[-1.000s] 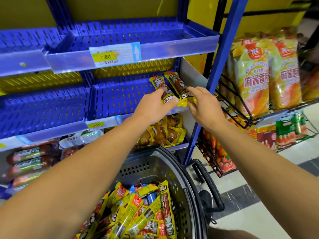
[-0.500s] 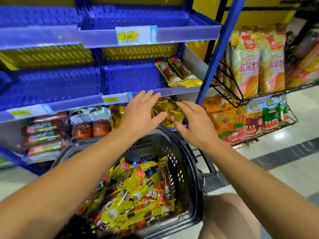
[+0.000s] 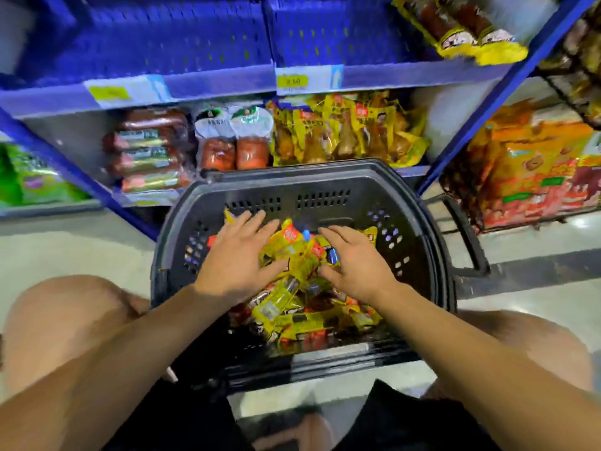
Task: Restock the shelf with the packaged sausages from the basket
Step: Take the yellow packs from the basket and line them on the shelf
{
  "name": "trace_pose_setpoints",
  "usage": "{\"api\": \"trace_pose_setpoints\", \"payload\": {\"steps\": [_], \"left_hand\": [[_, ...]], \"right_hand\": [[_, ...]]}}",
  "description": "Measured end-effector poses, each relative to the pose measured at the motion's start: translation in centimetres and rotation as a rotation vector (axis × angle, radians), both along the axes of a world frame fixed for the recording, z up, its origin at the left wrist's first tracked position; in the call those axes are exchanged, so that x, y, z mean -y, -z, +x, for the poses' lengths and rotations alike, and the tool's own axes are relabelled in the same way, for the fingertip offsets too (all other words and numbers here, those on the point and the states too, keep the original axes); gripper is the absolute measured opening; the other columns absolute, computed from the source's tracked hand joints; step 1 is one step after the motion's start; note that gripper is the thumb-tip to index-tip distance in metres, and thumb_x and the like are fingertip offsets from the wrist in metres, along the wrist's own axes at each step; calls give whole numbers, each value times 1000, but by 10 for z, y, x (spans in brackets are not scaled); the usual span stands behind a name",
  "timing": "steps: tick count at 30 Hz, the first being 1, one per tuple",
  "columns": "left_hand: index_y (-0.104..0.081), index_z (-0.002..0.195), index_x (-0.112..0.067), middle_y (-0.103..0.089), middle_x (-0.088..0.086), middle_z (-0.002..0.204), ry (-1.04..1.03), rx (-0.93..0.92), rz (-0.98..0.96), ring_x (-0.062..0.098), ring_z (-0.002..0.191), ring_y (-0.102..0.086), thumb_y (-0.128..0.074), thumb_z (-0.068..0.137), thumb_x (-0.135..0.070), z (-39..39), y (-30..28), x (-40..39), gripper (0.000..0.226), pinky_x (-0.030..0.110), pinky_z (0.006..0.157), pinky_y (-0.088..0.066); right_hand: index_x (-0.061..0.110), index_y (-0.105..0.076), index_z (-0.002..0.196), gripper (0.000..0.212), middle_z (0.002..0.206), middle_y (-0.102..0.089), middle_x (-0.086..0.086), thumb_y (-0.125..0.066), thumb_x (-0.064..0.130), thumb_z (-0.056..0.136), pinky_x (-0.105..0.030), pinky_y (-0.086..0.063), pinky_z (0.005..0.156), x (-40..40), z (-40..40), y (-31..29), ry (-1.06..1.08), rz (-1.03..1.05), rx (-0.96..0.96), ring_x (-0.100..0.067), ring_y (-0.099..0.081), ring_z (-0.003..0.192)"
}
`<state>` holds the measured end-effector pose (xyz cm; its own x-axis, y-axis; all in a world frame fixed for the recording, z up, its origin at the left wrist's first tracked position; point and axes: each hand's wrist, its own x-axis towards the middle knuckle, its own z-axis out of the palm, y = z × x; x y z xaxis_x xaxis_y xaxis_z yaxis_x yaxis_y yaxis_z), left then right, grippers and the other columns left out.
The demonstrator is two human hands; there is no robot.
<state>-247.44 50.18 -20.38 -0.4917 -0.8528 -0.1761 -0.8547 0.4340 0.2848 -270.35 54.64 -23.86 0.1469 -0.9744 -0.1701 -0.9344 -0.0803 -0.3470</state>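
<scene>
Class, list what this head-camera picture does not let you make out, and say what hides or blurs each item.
1. Head view: sausage packs beneath the left hand and right hand, covered by the hands.
2. Print on the left shelf label, lost to motion blur.
3. The two packs on the shelf, cut off by the top edge.
4. The basket floor, buried under packs.

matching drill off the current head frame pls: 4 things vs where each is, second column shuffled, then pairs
1. left hand
2. two sausage packs
3. price tag
4. drumstick packs

A. front edge of the blue shelf
B. lower shelf, behind the basket
C. lying on the blue shelf, right end
D. over the sausage pile in the basket

Pairs: 1-D, 2-C, 3-A, 4-B
</scene>
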Motion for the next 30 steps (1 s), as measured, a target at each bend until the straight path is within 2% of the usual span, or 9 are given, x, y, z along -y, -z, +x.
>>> {"api": "trace_pose_setpoints", "payload": {"steps": [5, 8, 10, 13, 16, 20, 24, 28, 30], "left_hand": [[-40, 146, -16, -36, 14, 153, -14, 39, 41, 38, 141, -30, -30, 79, -68, 40, 30, -3, 85, 51, 115, -26], [-46, 139, -13, -47, 18, 142, -15, 25, 70, 41, 131, -43, -41, 83, -63, 54, 45, 2, 75, 54, 105, -38], [-47, 140, -12, -46, 19, 145, -68, -29, 85, 40, 134, -41, -42, 82, -63, 57, 52, 3, 78, 54, 110, -34], [-37, 148, -18, -34, 13, 154, -160, -83, 152, 35, 144, -26, -37, 80, -68, 61, 60, 1, 84, 48, 117, -21], [-35, 148, -20, -35, 12, 154, -151, -93, 173, 33, 143, -27, -36, 80, -70, 63, 68, 4, 85, 46, 117, -24], [-40, 146, -17, -44, 11, 148, -163, -134, 189, 29, 138, -35, -38, 79, -69, 59, 72, 6, 85, 38, 115, -27], [-39, 146, -15, -45, 11, 147, -189, -184, 206, 26, 138, -35, -51, 84, -63, 51, 66, 7, 80, 31, 113, -23], [-40, 145, -13, -45, 12, 148, -155, -214, 175, 27, 135, -42, -59, 88, -49, 40, 57, 6, 70, 34, 111, -29], [-41, 146, -16, -45, 7, 148, -149, -230, 182, 23, 133, -45, -60, 88, -50, 34, 54, 4, 70, 32, 110, -31]], "right_hand": [[20, -27, 154, 78, 158, -31, -4, -66, 37, 89, -40, -31, 116, 20, 27, 54, 49, 187, 95, -28, -30, 144], [21, -28, 154, 78, 156, -33, -5, -69, 33, 89, -40, -34, 115, 36, 42, 81, 66, 258, 109, -29, -32, 143], [23, -32, 152, 77, 153, -38, -4, -72, 30, 86, -42, -37, 112, 45, 48, 99, 57, 290, 101, -30, -38, 138], [27, -39, 149, 73, 149, -44, -4, -73, 29, 84, -44, -42, 107, 50, 58, 120, 4, 312, 81, -31, -43, 134], [21, -52, 142, 58, 138, -55, -6, -70, 28, 87, -41, -44, 105, 48, 61, 128, 0, 240, 88, -31, -50, 126], [16, -66, 127, 47, 121, -66, -10, -68, 42, 87, -38, -45, 99, 40, 55, 107, 108, 160, 268, -27, -57, 114], [24, -75, 87, 17, 88, -71, 1, -71, 40, 85, -37, -51, 85, 28, 36, 65, 382, 102, 549, -14, -62, 86], [28, -73, 85, 10, 88, -74, 6, -68, 37, 86, -40, -55, 87, 19, 13, 27, 530, 44, 725, -15, -69, 88], [26, -71, 85, 6, 82, -71, 9, -68, 29, 90, -32, -55, 77, 14, 4, 13, 532, 10, 787, -8, -67, 80]]}}
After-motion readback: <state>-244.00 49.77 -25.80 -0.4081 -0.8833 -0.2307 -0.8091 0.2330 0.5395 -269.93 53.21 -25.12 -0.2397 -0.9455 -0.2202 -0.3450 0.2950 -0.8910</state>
